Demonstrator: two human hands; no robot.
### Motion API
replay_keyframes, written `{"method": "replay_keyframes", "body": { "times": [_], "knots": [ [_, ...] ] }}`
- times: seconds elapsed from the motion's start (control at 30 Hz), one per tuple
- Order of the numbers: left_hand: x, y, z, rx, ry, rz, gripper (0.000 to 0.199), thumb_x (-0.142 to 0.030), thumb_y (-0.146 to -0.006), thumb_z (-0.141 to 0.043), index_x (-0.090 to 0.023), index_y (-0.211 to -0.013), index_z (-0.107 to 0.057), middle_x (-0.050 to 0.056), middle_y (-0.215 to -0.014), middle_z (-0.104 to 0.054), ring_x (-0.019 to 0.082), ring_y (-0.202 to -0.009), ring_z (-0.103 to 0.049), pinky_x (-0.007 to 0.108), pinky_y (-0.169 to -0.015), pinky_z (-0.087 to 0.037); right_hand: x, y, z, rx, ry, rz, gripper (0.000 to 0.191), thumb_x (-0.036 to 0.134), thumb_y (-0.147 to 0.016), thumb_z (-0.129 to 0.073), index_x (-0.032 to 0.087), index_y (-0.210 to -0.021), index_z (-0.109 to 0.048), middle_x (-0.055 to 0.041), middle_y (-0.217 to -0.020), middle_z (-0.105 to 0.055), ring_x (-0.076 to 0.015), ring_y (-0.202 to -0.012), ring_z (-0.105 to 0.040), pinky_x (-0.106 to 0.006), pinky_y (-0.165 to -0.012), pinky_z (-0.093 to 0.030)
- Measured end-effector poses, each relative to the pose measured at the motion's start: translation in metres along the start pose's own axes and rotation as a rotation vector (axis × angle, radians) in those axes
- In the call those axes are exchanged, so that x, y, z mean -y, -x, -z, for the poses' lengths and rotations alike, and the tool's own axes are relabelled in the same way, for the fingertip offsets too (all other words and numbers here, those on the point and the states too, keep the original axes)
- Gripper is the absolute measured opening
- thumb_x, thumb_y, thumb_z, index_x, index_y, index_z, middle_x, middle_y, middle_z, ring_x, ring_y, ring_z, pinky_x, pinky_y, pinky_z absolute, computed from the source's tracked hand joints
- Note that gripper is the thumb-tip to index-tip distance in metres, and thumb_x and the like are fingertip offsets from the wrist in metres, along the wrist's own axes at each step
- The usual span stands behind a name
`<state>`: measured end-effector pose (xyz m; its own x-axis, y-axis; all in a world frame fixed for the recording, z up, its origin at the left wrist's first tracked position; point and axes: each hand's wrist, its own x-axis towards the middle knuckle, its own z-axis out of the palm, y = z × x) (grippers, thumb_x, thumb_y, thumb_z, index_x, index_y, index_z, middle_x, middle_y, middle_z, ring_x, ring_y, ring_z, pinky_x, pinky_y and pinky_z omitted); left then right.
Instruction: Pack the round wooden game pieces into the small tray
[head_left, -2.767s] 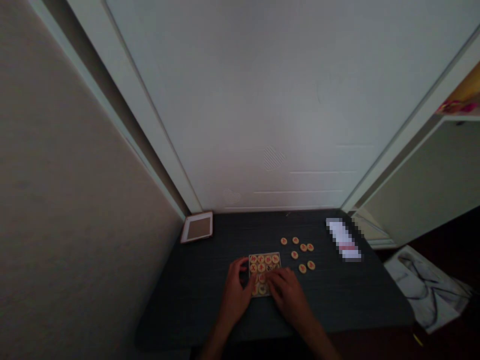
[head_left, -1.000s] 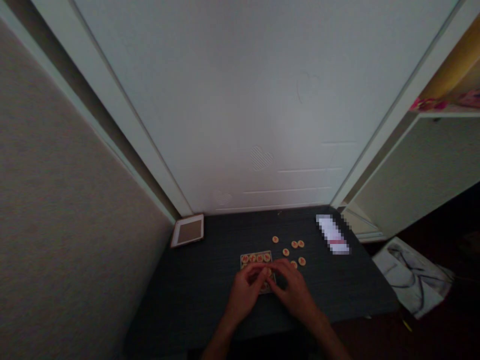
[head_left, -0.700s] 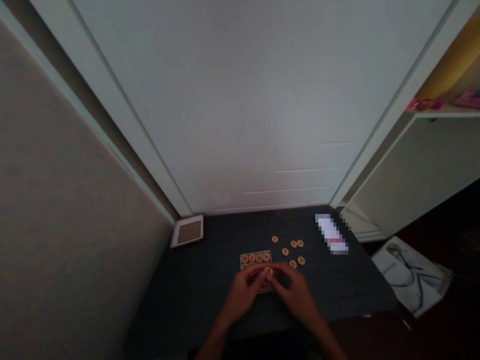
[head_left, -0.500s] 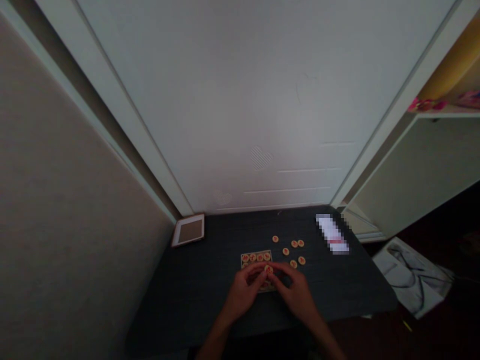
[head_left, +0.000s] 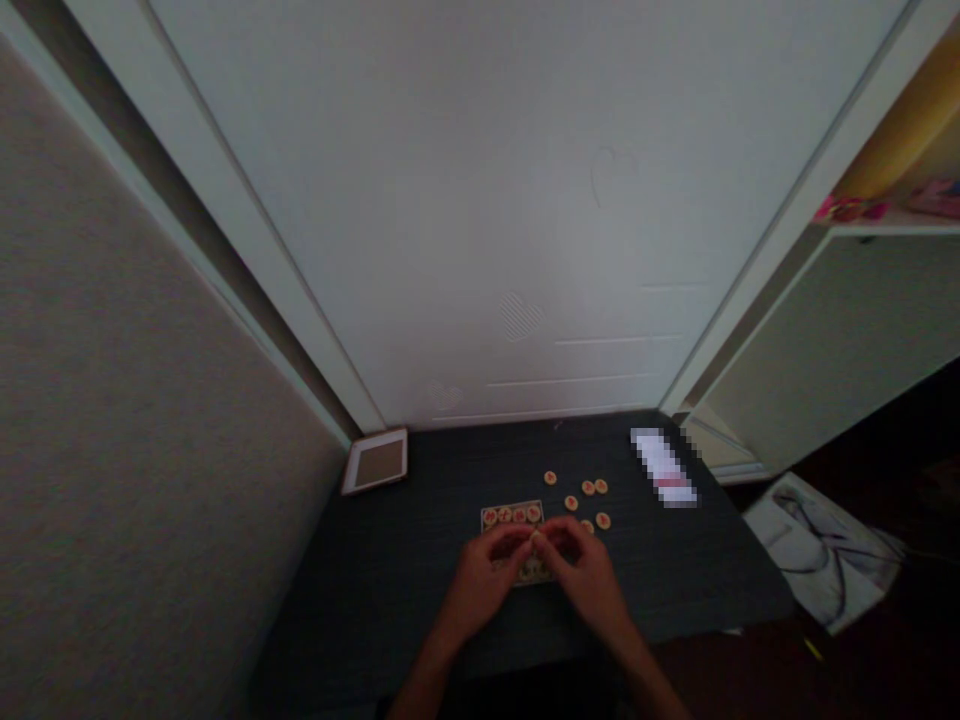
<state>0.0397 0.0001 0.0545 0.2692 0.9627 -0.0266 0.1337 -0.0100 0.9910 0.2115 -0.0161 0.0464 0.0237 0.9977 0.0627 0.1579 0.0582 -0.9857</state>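
My left hand (head_left: 489, 572) and my right hand (head_left: 581, 560) meet at the fingertips over a box of Chinese chess pieces (head_left: 511, 503). Between the fingers of both hands is a round wooden Chinese chess piece (head_left: 535, 537), mostly covered by the thumbs. A row of pieces with red characters (head_left: 505, 516) shows along the far side of the box; the hands hide much of the rest. Right of the box, several loose pieces (head_left: 571, 503) lie on the table, one partly behind my right hand.
The dark table (head_left: 367, 580) backs onto a white panel (head_left: 465, 250). A framed tray-like object (head_left: 379, 462) lies at the back left. At the back right is a pixelated white item (head_left: 664, 467). A white box (head_left: 829, 555) stands beyond the table's right edge.
The fingers have closed further over the piece, and its red-marked face no longer shows. Both hands stay over the box, and the loose pieces have not moved.
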Motion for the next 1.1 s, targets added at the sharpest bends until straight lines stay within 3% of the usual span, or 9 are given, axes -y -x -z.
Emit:
{"method": "replay_keyframes", "body": {
  "times": [0.2, 0.37, 0.5, 0.67, 1.1],
  "knots": [
    [0.012, -0.007, 0.023, -0.166, -0.088, 0.013, 0.028, -0.042, -0.092, -0.059, -0.021, -0.106, -0.071, 0.006, -0.105, -0.076, 0.023, -0.091, -0.072, 0.035, -0.079, -0.059, -0.008, -0.009, 0.013, -0.075, -0.094, -0.015, 0.035, 0.052, -0.089, -0.062, 0.023, -0.108, -0.07, -0.0083, -0.109, -0.072, -0.024, -0.089, -0.071, -0.037, -0.082, -0.058],
    [0.025, -0.011, 0.039, -0.272, -0.397, -0.156, 0.021, -0.037, -0.092, -0.059, -0.024, -0.101, -0.072, 0.006, -0.106, -0.073, 0.024, -0.101, -0.067, 0.041, -0.091, -0.055, -0.024, -0.011, 0.028, -0.105, -0.101, -0.074, 0.04, 0.055, -0.085, -0.067, 0.023, -0.108, -0.071, -0.0098, -0.113, -0.071, -0.0248, -0.089, -0.073, -0.039, -0.083, -0.057],
    [0.026, -0.02, 0.034, -0.196, -0.598, -0.285, 0.017, -0.032, -0.091, -0.06, -0.025, -0.102, -0.072, 0.007, -0.112, -0.07, 0.026, -0.111, -0.061, 0.047, -0.1, -0.049, -0.032, -0.01, 0.032, -0.13, -0.124, -0.113, 0.044, 0.055, -0.078, -0.073, 0.021, -0.105, -0.069, -0.0095, -0.106, -0.074, -0.0247, -0.088, -0.072, -0.037, -0.079, -0.058],
    [0.024, -0.038, 0.021, -0.066, -0.736, -0.279, 0.016, -0.025, -0.088, -0.063, -0.026, -0.101, -0.072, 0.006, -0.115, -0.07, 0.027, -0.115, -0.059, 0.046, -0.102, -0.046, -0.029, -0.007, 0.031, -0.127, -0.103, -0.089, 0.039, 0.054, -0.077, -0.075, 0.02, -0.095, -0.067, -0.0067, -0.089, -0.073, -0.0241, -0.084, -0.071, -0.034, -0.076, -0.057],
    [0.029, -0.054, 0.012, -0.053, -0.803, -0.229, 0.017, -0.023, -0.087, -0.064, -0.026, -0.101, -0.072, 0.005, -0.109, -0.073, 0.027, -0.109, -0.062, 0.044, -0.1, -0.043, -0.026, -0.005, 0.031, -0.059, -0.05, -0.11, 0.04, 0.058, -0.085, -0.065, 0.021, -0.098, -0.072, -0.0061, -0.086, -0.074, -0.0236, -0.078, -0.071, -0.033, -0.071, -0.057]
  ]
}}
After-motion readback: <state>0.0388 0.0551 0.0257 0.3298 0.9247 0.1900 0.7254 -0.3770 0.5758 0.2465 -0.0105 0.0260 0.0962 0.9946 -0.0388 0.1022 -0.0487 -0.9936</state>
